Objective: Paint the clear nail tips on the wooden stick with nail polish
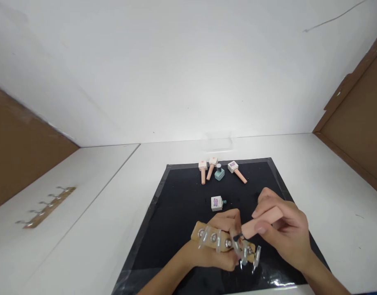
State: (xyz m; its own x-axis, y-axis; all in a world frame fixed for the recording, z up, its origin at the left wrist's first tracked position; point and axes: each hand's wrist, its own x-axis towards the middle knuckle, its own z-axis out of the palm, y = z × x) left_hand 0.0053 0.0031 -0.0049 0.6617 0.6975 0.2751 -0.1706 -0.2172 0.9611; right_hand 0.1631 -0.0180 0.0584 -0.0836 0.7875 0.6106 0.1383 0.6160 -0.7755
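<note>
My left hand (211,258) is closed around a wooden nail-tip holder (223,237), tilted, with round metal studs and several clear nail tips (219,241) standing off it. Between the fingers of my right hand (288,229) is a peach-capped nail polish brush (263,223). Its dark bristle end (236,237) is at one of the tips near the middle of the holder; whether it touches I cannot tell. Just beyond my left hand lies a white nail polish bottle (216,203) on its side, uncapped, with a greenish neck.
On the black mat (176,205) lie several peach-capped polish bottles (233,166) and a small teal bottle (219,175). A clear tray (220,144) stands behind against the white wall. Another wooden holder (49,207) with tips lies at far left. Brown panels (357,119) flank both sides.
</note>
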